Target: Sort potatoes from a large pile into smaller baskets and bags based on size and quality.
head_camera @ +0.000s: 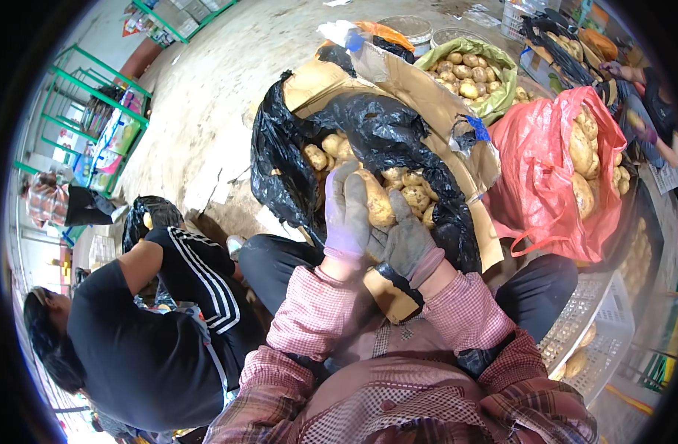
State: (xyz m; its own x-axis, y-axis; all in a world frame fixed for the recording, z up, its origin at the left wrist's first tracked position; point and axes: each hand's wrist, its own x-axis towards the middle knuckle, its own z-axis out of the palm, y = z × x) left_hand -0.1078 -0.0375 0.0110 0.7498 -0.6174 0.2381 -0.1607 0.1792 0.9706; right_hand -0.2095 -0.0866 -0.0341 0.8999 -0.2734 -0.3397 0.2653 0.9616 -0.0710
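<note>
A large potato (375, 200) lies between my two gloved hands, just above a cardboard box lined with a black plastic bag (372, 119). My left hand (347, 213), in a grey and lilac work glove, is upright along the potato's left side. At the potato's lower right, my right hand (408, 241) in a grey glove touches it with the fingertips. Further potatoes (416, 197) lie inside the black bag below and beyond my hands. The torn cardboard flap (416, 83) of the box stands up at the far side.
A red woven sack of potatoes (555, 166) stands at right, a green sack (505, 83) behind the box. A white plastic crate (589, 333) with potatoes is at lower right. One person in black (144, 344) sits close on my left; another (650, 122) is at far right.
</note>
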